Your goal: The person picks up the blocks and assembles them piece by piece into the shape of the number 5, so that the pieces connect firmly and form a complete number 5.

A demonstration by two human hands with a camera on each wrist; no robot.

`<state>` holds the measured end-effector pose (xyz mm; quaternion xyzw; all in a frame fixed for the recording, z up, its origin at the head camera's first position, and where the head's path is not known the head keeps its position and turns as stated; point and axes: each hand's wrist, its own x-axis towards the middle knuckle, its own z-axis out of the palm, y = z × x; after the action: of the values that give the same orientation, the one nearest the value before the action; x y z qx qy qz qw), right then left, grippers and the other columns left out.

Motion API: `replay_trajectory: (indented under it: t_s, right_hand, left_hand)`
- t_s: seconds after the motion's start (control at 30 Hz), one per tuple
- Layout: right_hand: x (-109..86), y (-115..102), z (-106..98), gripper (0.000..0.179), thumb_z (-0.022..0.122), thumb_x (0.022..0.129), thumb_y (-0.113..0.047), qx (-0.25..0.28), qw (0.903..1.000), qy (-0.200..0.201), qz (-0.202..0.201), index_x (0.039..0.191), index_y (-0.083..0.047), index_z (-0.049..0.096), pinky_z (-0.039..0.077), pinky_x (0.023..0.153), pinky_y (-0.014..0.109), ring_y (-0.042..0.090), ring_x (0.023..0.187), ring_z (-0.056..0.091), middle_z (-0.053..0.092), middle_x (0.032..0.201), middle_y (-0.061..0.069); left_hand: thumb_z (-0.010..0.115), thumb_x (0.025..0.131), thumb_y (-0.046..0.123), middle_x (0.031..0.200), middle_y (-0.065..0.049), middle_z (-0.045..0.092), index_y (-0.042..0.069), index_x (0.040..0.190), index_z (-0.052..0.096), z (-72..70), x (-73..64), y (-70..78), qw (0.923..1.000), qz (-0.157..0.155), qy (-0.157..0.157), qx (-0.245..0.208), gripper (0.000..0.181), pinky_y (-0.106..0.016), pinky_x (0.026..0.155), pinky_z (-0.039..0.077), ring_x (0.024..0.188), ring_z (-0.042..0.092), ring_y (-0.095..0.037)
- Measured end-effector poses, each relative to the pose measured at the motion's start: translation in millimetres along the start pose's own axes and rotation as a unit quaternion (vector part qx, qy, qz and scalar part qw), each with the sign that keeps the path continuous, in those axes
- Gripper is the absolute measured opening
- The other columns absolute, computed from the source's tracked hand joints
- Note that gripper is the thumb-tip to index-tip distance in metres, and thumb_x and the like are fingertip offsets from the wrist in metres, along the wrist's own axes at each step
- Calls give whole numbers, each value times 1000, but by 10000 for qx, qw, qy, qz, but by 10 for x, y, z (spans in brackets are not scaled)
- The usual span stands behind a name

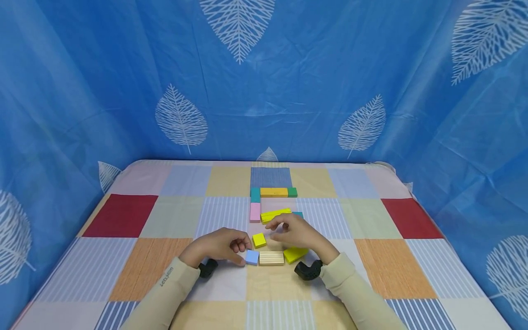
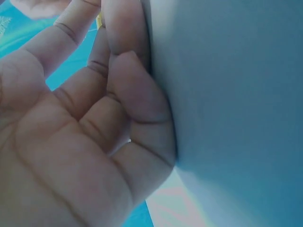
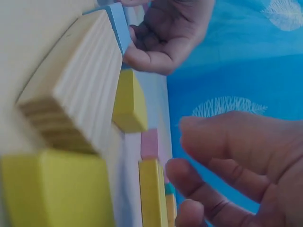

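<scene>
My left hand (image 1: 220, 245) is beside a light blue block (image 1: 252, 257), its thumb at the block's left side and its fingers loosely bent. The right wrist view shows that thumb by the blue block (image 3: 120, 28). Against the blue block lies a plain wood block (image 1: 271, 258) with a striped top. A yellow block (image 1: 294, 254) sits at its right end, slightly turned. Just beyond is a small yellow block (image 1: 259, 240), set askew. My right hand (image 1: 294, 229) hovers above the cloth with thumb and fingers apart, holding nothing, near a long yellow block (image 1: 272, 215).
Farther back, a pink block (image 1: 255, 212), a teal block (image 1: 255, 195), an orange block (image 1: 274, 192) and a green block (image 1: 292, 192) form a corner. Another teal block (image 1: 299, 214) is partly hidden behind my right hand. A patchwork cloth (image 1: 165, 256) covers the table; blue curtains (image 1: 264, 105) surround it.
</scene>
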<state>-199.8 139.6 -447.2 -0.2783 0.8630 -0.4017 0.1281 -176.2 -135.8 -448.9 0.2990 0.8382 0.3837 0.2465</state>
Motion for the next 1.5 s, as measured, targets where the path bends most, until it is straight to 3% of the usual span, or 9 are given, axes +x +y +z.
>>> replay_trajectory:
  t_s: [0.17,0.3,0.53,0.97,1.2,1.5]
  right_hand:
    - [-92,86,-81,14,75,97,-1,173,9991,290,-254,110,0,80,45,71,26,13,75,52,74,101,7]
    - [-145,164,-138,14,73,98,1,446,9980,299,-324,111,2,80,43,72,26,15,77,51,74,101,9]
    - [-224,279,-238,17,72,98,1,809,9956,80,-468,114,5,77,47,76,27,17,82,55,76,110,19]
    - [-397,579,-379,22,72,98,3,1416,9868,-310,-719,118,12,71,43,68,26,15,73,49,69,104,23]
    - [-507,729,-482,24,73,97,2,1438,9864,-536,-584,119,13,71,44,69,23,13,75,50,66,97,9]
    - [-520,838,-515,27,79,93,4,1329,9835,-949,-785,118,11,73,43,70,23,14,76,48,60,95,23]
  left_hand:
    - [87,89,2,86,3,55,7,107,70,-3,-4,17,10000,-17,-2,-41,26,-23,73,45,76,48,-5]
    - [86,89,2,86,2,56,6,106,69,0,-6,21,9999,-17,2,-141,24,-23,73,45,78,50,-7]
    - [86,89,1,87,2,56,6,105,69,9,3,25,9999,24,10,-167,24,-23,73,45,78,50,-6]
    - [86,89,1,86,2,56,6,106,69,17,2,14,9998,8,24,-195,24,-23,73,44,79,50,-7]
    - [86,89,2,87,2,56,6,106,69,21,10,8,9999,14,20,-167,24,-23,73,44,78,49,-7]
    - [86,90,3,87,2,55,6,107,68,25,-1,24,9999,10,31,-125,25,-23,74,44,77,49,-7]
